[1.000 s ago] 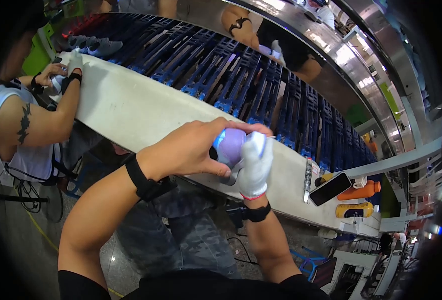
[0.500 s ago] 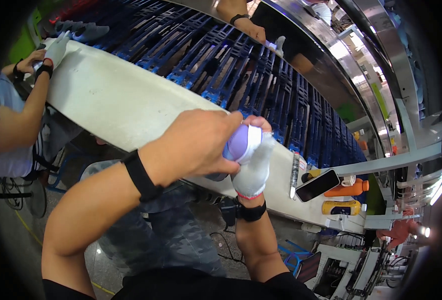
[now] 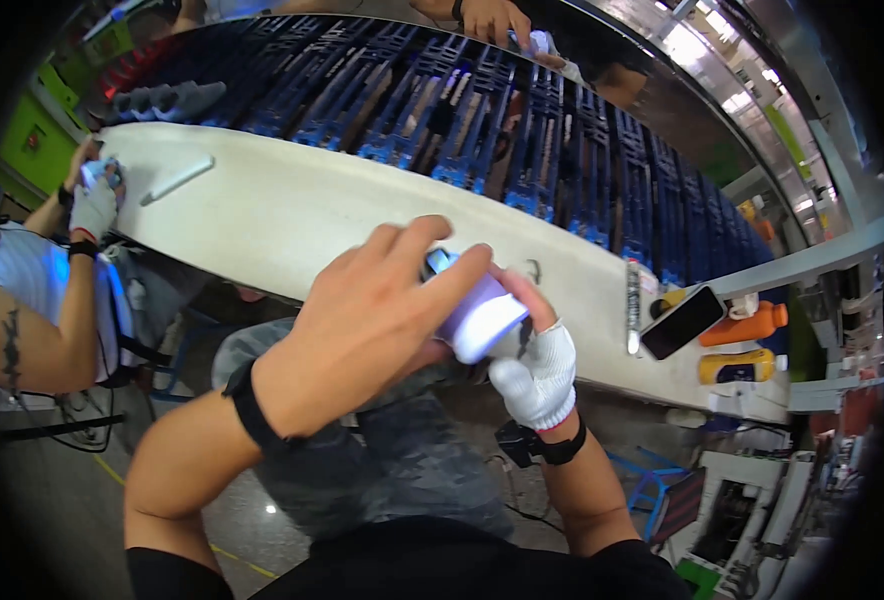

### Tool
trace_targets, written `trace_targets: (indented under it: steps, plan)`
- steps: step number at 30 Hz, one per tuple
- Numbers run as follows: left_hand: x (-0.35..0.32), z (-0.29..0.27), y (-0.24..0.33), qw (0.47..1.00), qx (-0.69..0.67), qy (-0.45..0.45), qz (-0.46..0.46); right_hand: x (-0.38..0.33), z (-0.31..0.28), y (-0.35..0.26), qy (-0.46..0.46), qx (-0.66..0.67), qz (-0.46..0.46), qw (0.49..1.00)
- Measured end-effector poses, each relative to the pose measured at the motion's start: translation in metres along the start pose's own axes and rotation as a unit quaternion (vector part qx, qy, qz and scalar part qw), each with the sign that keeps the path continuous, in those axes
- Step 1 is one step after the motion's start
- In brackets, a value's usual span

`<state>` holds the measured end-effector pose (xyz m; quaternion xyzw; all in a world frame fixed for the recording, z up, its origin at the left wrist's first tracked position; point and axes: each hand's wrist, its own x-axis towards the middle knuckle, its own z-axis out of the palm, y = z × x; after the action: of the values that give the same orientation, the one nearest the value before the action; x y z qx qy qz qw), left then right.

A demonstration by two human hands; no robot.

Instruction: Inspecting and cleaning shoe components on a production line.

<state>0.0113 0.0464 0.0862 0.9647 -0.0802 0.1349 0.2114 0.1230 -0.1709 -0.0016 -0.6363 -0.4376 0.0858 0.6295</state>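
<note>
Above the near edge of the long pale worktop, I have a rounded lilac-and-white piece that looks like part of a shoe. My left hand, bare with a black wristband, curls over its left side with thumb and fingers. My right hand wears a white knitted glove with bare fingertips. It grips the piece from the right, one bare finger along the edge and the gloved thumb below. The fingers behind the piece are hidden.
Blue slatted racks run along the worktop's far side, with grey shoes at far left. A co-worker's gloved hand is near a white stick-like tool. A pen, phone, orange bottle and yellow bottle lie right.
The piece has turned in my hands, its white rim now facing down and right. My right thumb has swung away to below it. The whole view has shifted.
</note>
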Motion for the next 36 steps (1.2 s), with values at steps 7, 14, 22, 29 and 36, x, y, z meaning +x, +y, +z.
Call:
trace_targets:
  steps: [7,14,22,29,36]
  plan:
    - [-0.071,0.037,-0.009,0.960,-0.171,0.114,-0.189,-0.021,0.020,0.024,0.014,-0.226,-0.007,0.974]
    - [-0.083,0.062,-0.028,0.957,-0.133,0.218,-0.140,-0.017,0.026,0.010,0.006,-0.245,0.054,0.968]
    - [-0.098,0.078,-0.031,0.920,-0.295,0.237,-0.102,-0.060,0.023,0.027,0.066,0.025,0.187,0.980]
    - [-0.062,0.082,-0.036,0.883,-0.408,0.223,-0.069,-0.042,-0.003,-0.022,0.189,0.123,0.062,0.972]
    - [-0.027,0.078,-0.158,0.946,-0.035,0.214,-0.239,0.002,-0.028,-0.036,0.246,0.090,0.041,0.964]
